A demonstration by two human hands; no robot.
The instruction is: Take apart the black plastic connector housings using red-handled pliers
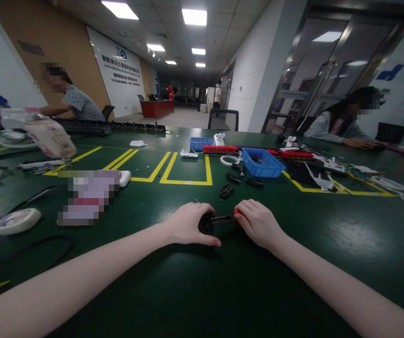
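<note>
1. Green table: it is filling the whole lower half of the frame. I am laying both forearms across it, reaching in from the bottom corners toward the centre.
2. Two co-workers are sitting at the far edge: one person at upper left is leaning over the tabletop, and another person at upper right is resting an arm on it.
3. Yellow tape lines are marking out boxes across the middle of the frame.
4. Plastic bag: it is lying crumpled at the left, above centre.
5. Black cable: it is looping along the lower left.
6. Large blue bin: it is sitting right of centre, above my hands. A small blue bin is standing farther back, with red strips running between them.
7. White tape roll: it is lying flat at the left edge.
8. Left hand: I am curling it closed around a black round part, thumb underneath and knuckles up, just below the frame's centre.
9. Right hand: I am closing it around the red grip of a slim tool, whose dark tip is meeting the black round part. My two hands are sitting just beside each other, not touching.
10. Small black pieces: these are lying loose on the table just above my hands, near the large blue bin.
11. White ring: it is lying beside the bin's left wall.
</note>
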